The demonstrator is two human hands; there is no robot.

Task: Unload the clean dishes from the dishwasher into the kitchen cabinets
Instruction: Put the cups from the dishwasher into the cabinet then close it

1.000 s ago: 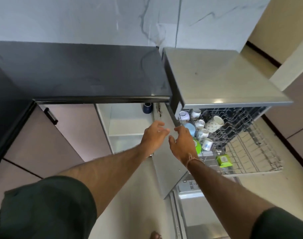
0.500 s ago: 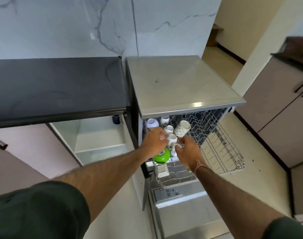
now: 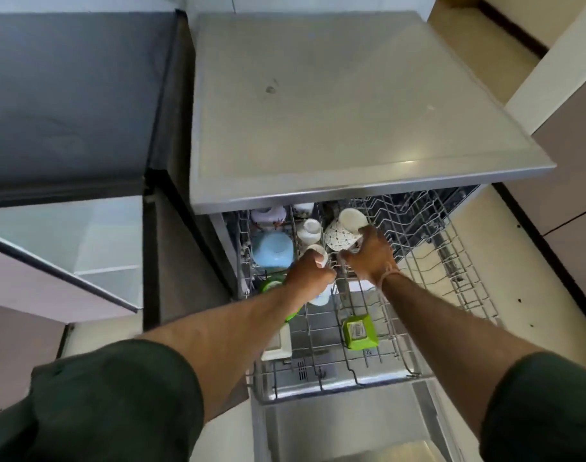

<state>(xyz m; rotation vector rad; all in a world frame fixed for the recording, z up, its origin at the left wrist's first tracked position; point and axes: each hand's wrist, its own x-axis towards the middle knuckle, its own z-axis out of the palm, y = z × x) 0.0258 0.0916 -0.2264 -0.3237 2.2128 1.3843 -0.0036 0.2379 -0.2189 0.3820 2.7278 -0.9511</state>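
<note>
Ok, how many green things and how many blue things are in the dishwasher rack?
Green: 2, the round green bowl and the square green plastic box.
Blue: 1, the round light blue bowl.
Total: 3.

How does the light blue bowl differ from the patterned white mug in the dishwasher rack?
The light blue bowl is plain; the patterned white mug bears fine grey markings. The bowl sits untouched; the right hand grips the mug. Both sit in the dishwasher rack.
</note>
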